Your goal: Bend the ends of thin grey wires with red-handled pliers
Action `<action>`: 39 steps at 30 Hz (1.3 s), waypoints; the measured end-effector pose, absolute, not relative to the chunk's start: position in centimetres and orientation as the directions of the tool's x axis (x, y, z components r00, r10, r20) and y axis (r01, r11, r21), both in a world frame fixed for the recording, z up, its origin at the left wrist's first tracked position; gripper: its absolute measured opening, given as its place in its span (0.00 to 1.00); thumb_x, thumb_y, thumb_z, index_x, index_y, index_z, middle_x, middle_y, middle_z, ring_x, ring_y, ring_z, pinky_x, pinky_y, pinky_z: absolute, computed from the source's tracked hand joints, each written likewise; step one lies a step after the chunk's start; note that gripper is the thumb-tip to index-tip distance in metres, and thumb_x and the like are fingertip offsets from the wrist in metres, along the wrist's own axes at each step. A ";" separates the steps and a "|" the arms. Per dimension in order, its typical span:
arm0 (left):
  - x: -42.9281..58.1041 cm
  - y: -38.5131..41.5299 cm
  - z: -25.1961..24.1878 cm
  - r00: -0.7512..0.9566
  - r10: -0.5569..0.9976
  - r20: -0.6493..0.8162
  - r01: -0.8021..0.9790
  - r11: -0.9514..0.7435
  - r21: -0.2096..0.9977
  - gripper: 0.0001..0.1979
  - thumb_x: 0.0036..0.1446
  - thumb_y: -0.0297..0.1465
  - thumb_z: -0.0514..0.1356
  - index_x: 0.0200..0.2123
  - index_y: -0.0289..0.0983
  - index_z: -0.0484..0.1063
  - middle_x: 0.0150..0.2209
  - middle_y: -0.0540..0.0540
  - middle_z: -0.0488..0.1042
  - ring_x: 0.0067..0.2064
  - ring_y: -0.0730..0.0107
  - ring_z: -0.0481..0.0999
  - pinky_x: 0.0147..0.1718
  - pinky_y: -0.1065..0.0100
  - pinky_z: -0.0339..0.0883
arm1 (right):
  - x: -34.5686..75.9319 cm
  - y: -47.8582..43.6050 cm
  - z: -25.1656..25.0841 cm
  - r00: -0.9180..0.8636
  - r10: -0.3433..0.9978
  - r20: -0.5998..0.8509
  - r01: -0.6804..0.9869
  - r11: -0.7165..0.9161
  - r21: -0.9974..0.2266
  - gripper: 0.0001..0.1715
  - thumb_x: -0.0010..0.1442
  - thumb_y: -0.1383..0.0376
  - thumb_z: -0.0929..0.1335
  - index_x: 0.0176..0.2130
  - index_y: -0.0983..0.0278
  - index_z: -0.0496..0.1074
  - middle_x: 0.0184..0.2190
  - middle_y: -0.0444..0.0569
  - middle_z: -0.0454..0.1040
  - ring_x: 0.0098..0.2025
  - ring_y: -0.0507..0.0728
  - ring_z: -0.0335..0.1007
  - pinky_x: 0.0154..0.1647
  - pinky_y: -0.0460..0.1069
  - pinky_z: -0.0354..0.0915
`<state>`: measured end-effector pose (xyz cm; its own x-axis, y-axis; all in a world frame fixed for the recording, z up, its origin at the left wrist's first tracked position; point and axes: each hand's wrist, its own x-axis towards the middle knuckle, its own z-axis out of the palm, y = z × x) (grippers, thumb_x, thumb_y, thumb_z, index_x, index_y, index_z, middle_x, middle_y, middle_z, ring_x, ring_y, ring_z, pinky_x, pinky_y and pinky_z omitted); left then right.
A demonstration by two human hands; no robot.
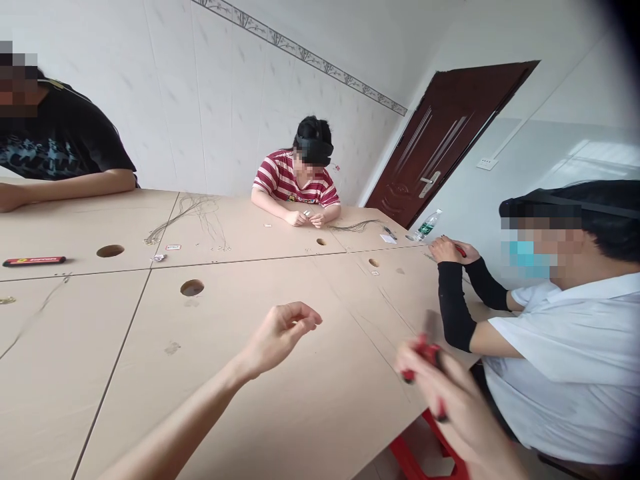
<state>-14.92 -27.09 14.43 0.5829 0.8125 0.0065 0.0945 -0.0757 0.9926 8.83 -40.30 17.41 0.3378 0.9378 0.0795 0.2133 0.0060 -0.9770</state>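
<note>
My left hand [280,337] is raised over the middle of the table, its fingers curled and the thumb drawn against the fingertips in a pinch. Anything between those tips is too small to make out. To the right, near the table's edge, my right hand [450,393] is wrapped round red-and-black-handled pliers [429,350]. Motion blurs both this hand and the tool, whose grey head points up and away from me. Thin wires [383,340] lie on the tabletop [225,413] between and beyond my hands.
Three other people sit round the table. Wire bundles [175,220], a red-and-black case [34,262] and a water bottle [429,225] rest on it. Round holes [192,288] and dark seams cut the top. A red stool [415,460] stands below the right edge.
</note>
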 end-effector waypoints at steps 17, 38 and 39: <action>-17.2 -27.6 16.7 0.509 0.860 0.031 -0.092 0.018 0.996 0.11 0.60 0.36 0.59 0.30 0.35 0.72 0.30 0.47 0.76 0.36 0.68 0.73 0.39 0.66 0.66 | 0.7 -31.3 17.8 -0.228 0.964 -0.134 0.143 -0.103 -0.984 0.15 0.63 0.54 0.66 0.31 0.62 0.65 0.27 0.43 0.58 0.32 0.53 0.53 0.35 0.50 0.52; -17.5 -27.3 16.8 0.534 0.842 0.076 -0.227 0.056 0.972 0.10 0.63 0.35 0.58 0.32 0.35 0.70 0.31 0.48 0.74 0.35 0.71 0.73 0.42 0.66 0.67 | 0.7 -30.6 17.9 -0.267 0.959 -0.099 0.152 -0.059 -0.987 0.09 0.61 0.60 0.67 0.31 0.62 0.65 0.28 0.42 0.59 0.34 0.52 0.55 0.38 0.48 0.54; -17.5 -27.3 16.8 0.535 0.841 0.080 -0.231 0.055 0.972 0.10 0.63 0.35 0.58 0.32 0.35 0.70 0.31 0.48 0.74 0.35 0.71 0.73 0.42 0.65 0.67 | 0.7 -30.6 18.0 -0.267 0.959 -0.097 0.157 -0.056 -0.986 0.09 0.61 0.60 0.67 0.31 0.62 0.65 0.28 0.42 0.59 0.34 0.52 0.54 0.37 0.48 0.54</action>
